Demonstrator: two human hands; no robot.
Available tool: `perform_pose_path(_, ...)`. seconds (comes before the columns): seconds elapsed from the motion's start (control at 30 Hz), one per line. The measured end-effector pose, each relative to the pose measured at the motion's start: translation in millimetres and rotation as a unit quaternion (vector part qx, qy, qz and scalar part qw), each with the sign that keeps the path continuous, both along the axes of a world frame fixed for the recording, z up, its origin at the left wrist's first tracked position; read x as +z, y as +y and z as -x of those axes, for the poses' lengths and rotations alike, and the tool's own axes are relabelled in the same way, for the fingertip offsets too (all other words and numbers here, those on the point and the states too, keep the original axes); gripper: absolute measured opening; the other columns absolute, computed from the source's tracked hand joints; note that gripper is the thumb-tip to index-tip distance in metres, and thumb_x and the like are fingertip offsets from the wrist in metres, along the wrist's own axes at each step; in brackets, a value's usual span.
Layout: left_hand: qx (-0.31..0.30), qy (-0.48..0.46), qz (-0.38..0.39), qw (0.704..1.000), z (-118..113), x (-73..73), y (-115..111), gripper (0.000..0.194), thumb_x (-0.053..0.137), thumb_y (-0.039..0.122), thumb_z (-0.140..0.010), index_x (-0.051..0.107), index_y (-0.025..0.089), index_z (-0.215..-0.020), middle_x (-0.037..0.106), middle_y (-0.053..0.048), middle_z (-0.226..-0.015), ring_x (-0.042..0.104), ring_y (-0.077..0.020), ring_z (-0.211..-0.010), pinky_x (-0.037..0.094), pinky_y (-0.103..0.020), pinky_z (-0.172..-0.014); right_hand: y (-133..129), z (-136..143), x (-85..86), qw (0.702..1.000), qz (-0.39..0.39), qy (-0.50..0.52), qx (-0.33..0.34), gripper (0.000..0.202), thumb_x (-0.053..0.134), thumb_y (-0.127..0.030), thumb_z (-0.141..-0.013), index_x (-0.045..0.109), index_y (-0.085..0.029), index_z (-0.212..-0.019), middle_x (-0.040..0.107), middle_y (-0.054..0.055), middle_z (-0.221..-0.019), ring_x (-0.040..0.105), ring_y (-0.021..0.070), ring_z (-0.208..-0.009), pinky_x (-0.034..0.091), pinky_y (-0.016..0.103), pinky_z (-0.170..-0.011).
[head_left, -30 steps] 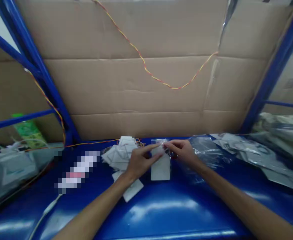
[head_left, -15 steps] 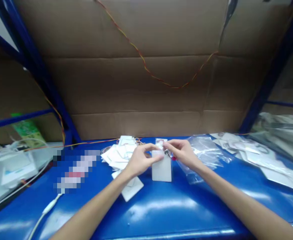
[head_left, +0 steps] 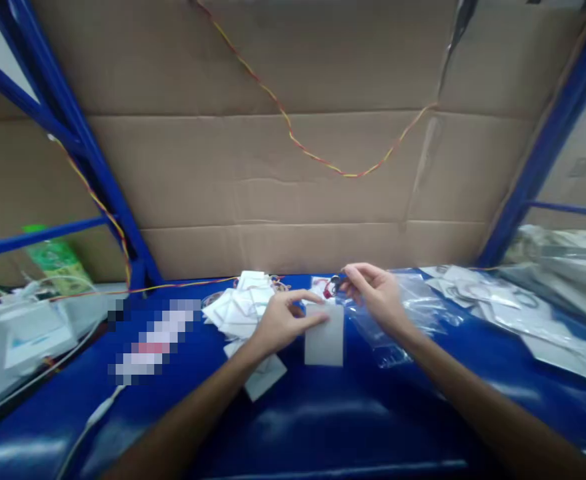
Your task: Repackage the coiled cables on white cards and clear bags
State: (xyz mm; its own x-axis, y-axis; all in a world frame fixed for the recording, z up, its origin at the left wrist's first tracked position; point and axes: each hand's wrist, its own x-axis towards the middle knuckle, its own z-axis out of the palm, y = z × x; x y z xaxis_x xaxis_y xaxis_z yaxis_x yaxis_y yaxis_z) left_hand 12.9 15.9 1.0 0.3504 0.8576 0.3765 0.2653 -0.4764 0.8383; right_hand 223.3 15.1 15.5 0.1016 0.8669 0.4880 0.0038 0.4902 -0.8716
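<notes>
A white card (head_left: 324,343) lies on the blue table in front of me. My left hand (head_left: 293,317) grips the card's upper part, thumb on its face and forefinger along its top edge. At upper right of the card, my right hand (head_left: 370,290) pinches a small dark trinket (head_left: 336,283) with a thin red cord or loop. Its exact kind is too small and blurred to tell. Behind the card's top edge shows a pale piece (head_left: 319,285), partly hidden by my fingers.
Left of the card is a pile of white cards (head_left: 243,307) with thin cords behind. Clear plastic bags (head_left: 417,307) lie to the right, then more bagged cards (head_left: 503,300). A white cable (head_left: 97,413) and green bottle (head_left: 55,257) are left. Cardboard (head_left: 273,187) forms the back wall.
My right hand has moved slightly up and right, off the card, lifting the dark trinket with red. My left hand stays on the card. The picture has grown darker on the table.
</notes>
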Motion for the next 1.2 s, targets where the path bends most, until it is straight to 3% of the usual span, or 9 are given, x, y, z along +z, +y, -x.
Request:
perform_pose_path(0.13,0.007,0.016,-0.046,0.999,0.5,0.2,0.3,0.026,0.085,0.041,-0.073,0.083,0.023,-0.092,0.080,-0.007,-0.092,0.065,-0.0177,-0.065,0.048,-0.027,-0.056,-2.8,2.0,-0.2,0.999,-0.020,-0.039,-0.011,0.036,0.073,-0.054,-0.086,0.075,-0.018,-0.086,0.073,0.005,-0.068,0.065,0.0174,-0.061,0.050,0.028,-0.057)
perform_pose_path(0.23,-0.001,0.008,-0.062,0.998,0.2,0.9,-0.9,0.023,0.084,0.038,-0.076,0.082,0.024,-0.093,0.080,-0.007,-0.098,0.070,-0.0212,-0.076,0.051,-0.029,-0.062,-4.6,1.6,2.0,0.998,-0.022,-0.057,-0.005,0.035,0.071,-0.052,-0.088,0.075,-0.018,-0.085,0.071,0.003,-0.067,0.064,0.0171,-0.061,0.051,0.029,-0.059)
perform_pose_path(0.4,-0.009,-0.002,-0.086,0.996,0.0,4.8,-3.0,0.018,0.083,0.034,-0.077,0.082,0.026,-0.093,0.080,-0.008,-0.104,0.073,-0.0262,-0.094,0.052,-0.029,-0.064,-4.5,0.5,3.8,0.994,-0.049,-0.094,0.033,0.031,0.068,-0.048,-0.091,0.075,-0.019,-0.086,0.074,0.004,-0.081,0.067,0.0175,-0.073,0.053,0.030,-0.069)
perform_pose_path(0.87,-0.014,0.011,-0.127,0.992,0.2,3.0,-1.7,0.019,0.083,0.033,-0.078,0.081,0.021,-0.093,0.079,-0.008,-0.107,0.073,-0.0231,-0.095,0.053,-0.025,-0.061,-6.2,2.4,0.2,0.986,-0.078,-0.119,0.087,0.025,0.060,-0.046,-0.099,0.064,-0.022,-0.093,0.077,0.004,-0.084,0.074,0.0212,-0.081,0.057,0.035,-0.077)
perform_pose_path(1.2,-0.010,0.008,-0.096,0.995,0.0,0.4,-2.6,0.018,0.080,0.033,-0.082,0.077,0.022,-0.096,0.079,-0.005,-0.106,0.073,-0.0219,-0.093,0.053,-0.026,-0.064,1.0,2.2,-8.9,0.984,-0.076,-0.105,0.121,0.023,0.053,-0.047,-0.103,0.056,-0.024,-0.098,0.073,0.002,-0.085,0.071,0.0200,-0.081,0.055,0.034,-0.078)
